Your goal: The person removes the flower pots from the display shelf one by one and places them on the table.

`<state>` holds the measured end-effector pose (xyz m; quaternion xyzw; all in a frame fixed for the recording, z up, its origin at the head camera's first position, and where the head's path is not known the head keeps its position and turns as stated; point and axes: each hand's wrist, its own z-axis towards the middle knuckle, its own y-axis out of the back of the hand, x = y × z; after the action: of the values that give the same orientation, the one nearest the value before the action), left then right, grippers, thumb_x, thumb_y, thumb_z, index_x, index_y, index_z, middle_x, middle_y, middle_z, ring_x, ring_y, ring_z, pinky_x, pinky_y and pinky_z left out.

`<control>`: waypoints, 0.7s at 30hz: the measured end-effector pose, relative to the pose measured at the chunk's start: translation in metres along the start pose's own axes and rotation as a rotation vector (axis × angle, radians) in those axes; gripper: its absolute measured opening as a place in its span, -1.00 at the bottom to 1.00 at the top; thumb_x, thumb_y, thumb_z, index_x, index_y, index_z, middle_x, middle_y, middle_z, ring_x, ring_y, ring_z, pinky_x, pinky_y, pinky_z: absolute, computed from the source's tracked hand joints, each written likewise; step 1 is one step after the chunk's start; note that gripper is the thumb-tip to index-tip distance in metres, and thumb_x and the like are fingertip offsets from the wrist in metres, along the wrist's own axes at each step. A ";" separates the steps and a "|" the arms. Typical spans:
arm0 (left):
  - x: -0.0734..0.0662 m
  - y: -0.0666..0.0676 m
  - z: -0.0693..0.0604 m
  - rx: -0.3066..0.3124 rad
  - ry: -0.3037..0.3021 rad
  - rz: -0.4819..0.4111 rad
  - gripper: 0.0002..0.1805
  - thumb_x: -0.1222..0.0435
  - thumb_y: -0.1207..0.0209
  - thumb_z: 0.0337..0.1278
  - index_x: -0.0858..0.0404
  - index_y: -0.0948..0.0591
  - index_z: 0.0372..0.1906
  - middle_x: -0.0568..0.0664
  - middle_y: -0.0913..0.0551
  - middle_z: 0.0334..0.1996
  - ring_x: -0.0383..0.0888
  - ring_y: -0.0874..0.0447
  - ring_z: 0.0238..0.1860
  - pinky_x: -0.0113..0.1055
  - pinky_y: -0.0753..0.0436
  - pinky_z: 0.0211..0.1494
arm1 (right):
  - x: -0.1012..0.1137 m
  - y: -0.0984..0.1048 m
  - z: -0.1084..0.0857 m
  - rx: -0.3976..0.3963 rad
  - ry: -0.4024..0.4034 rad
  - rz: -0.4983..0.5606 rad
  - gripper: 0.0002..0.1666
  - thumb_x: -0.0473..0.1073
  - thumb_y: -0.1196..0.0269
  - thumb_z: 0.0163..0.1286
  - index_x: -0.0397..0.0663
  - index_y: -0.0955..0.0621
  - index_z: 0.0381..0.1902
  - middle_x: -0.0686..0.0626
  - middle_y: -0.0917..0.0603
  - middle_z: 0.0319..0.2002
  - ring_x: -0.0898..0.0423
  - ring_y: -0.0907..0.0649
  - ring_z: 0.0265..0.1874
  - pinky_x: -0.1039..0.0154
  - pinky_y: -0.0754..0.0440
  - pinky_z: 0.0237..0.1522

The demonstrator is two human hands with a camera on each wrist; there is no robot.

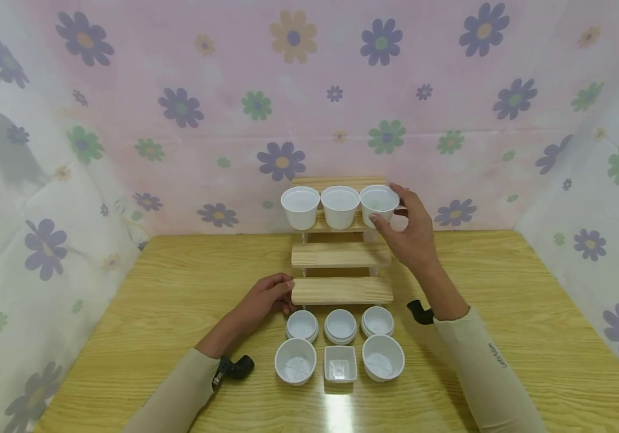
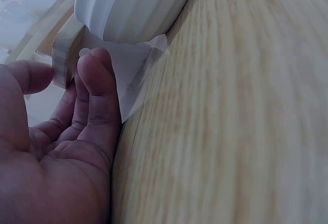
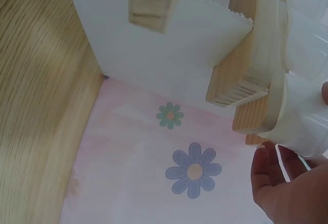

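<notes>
A stepped wooden stand (image 1: pixel 342 291) with several planks on white side supports stands at the middle of the table. Three white plastic cups sit in a row on an upper plank: a left cup (image 1: pixel 301 210), a middle cup (image 1: pixel 339 209) and a right cup (image 1: pixel 377 200). My right hand (image 1: pixel 409 231) holds the right cup, thumb at its front and fingers around its far side; in the right wrist view that cup (image 3: pixel 300 114) rests at the plank's end. My left hand (image 1: pixel 263 297) grips the left end of the lowest plank, thumb against the wood (image 2: pixel 66 52) and fingers curled beneath.
In front of the stand are three small round white containers, one of them a middle round container (image 1: pixel 340 325). Nearer lie a left white bowl (image 1: pixel 295 361), a square white dish (image 1: pixel 340 364) and a right white bowl (image 1: pixel 383 358). A flowered cloth (image 1: pixel 223 120) hangs behind the table.
</notes>
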<state>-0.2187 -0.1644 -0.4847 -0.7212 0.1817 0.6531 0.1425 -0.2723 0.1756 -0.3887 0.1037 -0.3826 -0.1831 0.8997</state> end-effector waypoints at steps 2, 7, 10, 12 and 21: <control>0.000 0.000 0.000 0.001 0.001 0.003 -0.58 0.14 -0.01 0.70 0.46 -0.50 0.20 0.08 -0.64 -0.30 -0.08 -0.68 -0.28 -0.33 -0.70 -0.19 | 0.000 0.000 0.000 -0.005 -0.001 0.007 -0.21 -0.32 -0.50 0.36 -0.29 -0.45 0.47 -0.29 -0.58 0.23 -0.20 -0.62 0.11 -0.23 -0.59 0.14; 0.000 0.000 0.000 -0.004 -0.004 0.008 -0.58 0.15 0.00 0.70 0.47 -0.50 0.21 0.08 -0.64 -0.30 -0.07 -0.68 -0.27 -0.33 -0.70 -0.19 | 0.000 0.002 0.000 -0.003 -0.018 0.015 -0.21 -0.34 -0.49 0.35 -0.30 -0.44 0.47 -0.29 -0.57 0.23 -0.18 -0.63 0.10 -0.15 -0.62 0.10; -0.001 0.000 0.000 -0.004 -0.006 0.010 -0.59 0.15 0.00 0.71 0.47 -0.50 0.20 0.08 -0.63 -0.30 -0.07 -0.69 -0.27 -0.33 -0.71 -0.19 | 0.002 0.003 -0.001 0.001 -0.031 0.017 -0.21 -0.35 -0.49 0.35 -0.28 -0.44 0.47 -0.28 -0.57 0.23 -0.16 -0.63 0.10 -0.12 -0.63 0.11; -0.001 0.000 0.000 -0.001 -0.007 0.010 -0.59 0.16 0.01 0.71 0.47 -0.50 0.20 0.07 -0.63 -0.31 -0.08 -0.69 -0.27 -0.33 -0.71 -0.18 | 0.003 0.004 -0.001 0.003 -0.040 0.017 -0.20 -0.36 -0.49 0.35 -0.27 -0.44 0.48 -0.27 -0.57 0.24 -0.15 -0.63 0.10 -0.13 -0.64 0.11; 0.000 0.000 -0.001 0.004 -0.008 0.018 -0.58 0.15 0.02 0.72 0.46 -0.50 0.23 0.08 -0.62 -0.29 -0.07 -0.70 -0.25 -0.32 -0.72 -0.17 | 0.018 0.011 -0.009 0.020 -0.046 0.021 -0.20 -0.48 -0.45 0.32 -0.41 -0.40 0.46 -0.42 -0.51 0.29 -0.27 -0.62 0.09 0.30 -0.60 0.07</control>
<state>-0.2182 -0.1648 -0.4850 -0.7166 0.1888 0.6569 0.1388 -0.2518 0.1787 -0.3799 0.1044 -0.4062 -0.1720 0.8914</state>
